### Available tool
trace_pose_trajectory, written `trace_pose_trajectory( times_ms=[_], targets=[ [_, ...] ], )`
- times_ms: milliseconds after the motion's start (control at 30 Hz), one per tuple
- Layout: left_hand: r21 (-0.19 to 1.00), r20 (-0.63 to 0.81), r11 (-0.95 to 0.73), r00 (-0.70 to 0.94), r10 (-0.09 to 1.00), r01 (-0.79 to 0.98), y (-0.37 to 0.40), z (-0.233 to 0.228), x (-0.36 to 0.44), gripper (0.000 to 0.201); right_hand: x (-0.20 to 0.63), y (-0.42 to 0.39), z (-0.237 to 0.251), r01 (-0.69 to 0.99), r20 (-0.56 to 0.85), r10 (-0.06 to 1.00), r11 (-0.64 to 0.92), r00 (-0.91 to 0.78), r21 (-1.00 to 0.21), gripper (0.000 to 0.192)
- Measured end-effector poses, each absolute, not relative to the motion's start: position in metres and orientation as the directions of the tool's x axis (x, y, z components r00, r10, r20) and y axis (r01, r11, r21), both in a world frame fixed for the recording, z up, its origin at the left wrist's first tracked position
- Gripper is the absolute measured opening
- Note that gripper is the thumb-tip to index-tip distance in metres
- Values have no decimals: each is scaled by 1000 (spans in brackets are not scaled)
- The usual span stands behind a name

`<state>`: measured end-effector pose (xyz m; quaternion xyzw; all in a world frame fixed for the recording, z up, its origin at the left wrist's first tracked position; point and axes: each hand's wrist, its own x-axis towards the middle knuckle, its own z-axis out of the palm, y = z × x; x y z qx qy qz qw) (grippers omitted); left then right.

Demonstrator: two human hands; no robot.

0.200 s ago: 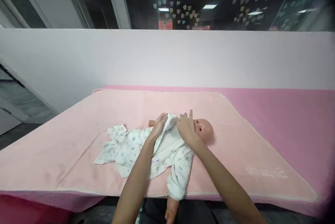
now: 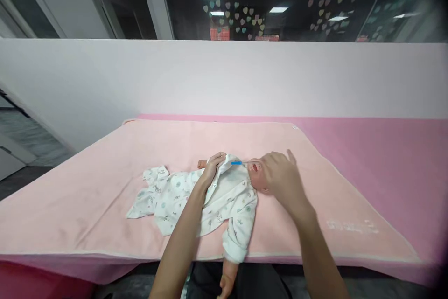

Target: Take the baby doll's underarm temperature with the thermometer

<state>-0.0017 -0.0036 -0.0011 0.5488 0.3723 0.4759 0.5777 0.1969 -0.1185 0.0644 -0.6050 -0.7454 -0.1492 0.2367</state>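
Observation:
A baby doll (image 2: 255,174) lies on its back on a pink towel (image 2: 287,224), dressed in a white printed garment (image 2: 229,196). My left hand (image 2: 212,167) pinches the garment's edge by the doll's far shoulder. My right hand (image 2: 282,177) hovers over the doll's head and hides most of it. Its fingers pinch a thin stick with a blue tip (image 2: 236,163), which points left over the collar. One sleeved doll arm (image 2: 231,261) hangs over the towel's front edge.
The towel covers a darker pink padded surface (image 2: 385,149) that runs on to the right. A white partition wall (image 2: 224,79) stands right behind it. The floor drops away at the left (image 2: 31,135).
My right hand has moved right, from the doll's chest to over its head, and the blue-tipped stick now shows. The garment lies flatter on the chest. My left hand stays put.

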Motion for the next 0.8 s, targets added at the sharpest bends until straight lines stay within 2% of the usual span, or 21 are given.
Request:
trace_pose_trajectory(
  times_ms=[100, 167, 233, 333, 433, 567, 667, 733, 800],
  targets=[
    [990, 60, -125, 586, 808, 71, -10, -3, -4, 23, 243, -157, 44, 900, 638, 770, 295, -25, -321, 24],
    [962, 4, -193, 700, 714, 192, -13, -3, -4, 28, 270, -179, 10, 871, 677, 736, 326, 10, -368, 21],
    [939, 8, -242, 690, 724, 243, -16, -2, -2, 34, 292, -194, -32, 890, 672, 740, 309, -4, -335, 24],
    [900, 30, -290, 616, 787, 326, -21, 0, 2, 39, 315, -209, -87, 942, 608, 794, 185, 24, -279, 31],
    [830, 33, -352, 592, 805, 432, -25, 1, 7, 39, 328, -214, -113, 950, 556, 828, 120, 63, -287, 35],
    [762, 64, -411, 574, 816, 500, -27, -2, 10, 35, 332, -209, -112, 961, 549, 833, 87, 75, -264, 36],
    [759, 89, -426, 570, 817, 493, -25, -4, 10, 32, 315, -200, -97, 968, 591, 801, 66, 93, -243, 36],
    [768, 117, -444, 581, 806, 461, -24, -5, 10, 31, 291, -191, -85, 950, 629, 770, 109, 106, -294, 32],
    [768, 165, -481, 597, 786, 422, -23, -5, 10, 28, 260, -178, -72, 896, 639, 766, 230, 75, -380, 27]
  ],
)
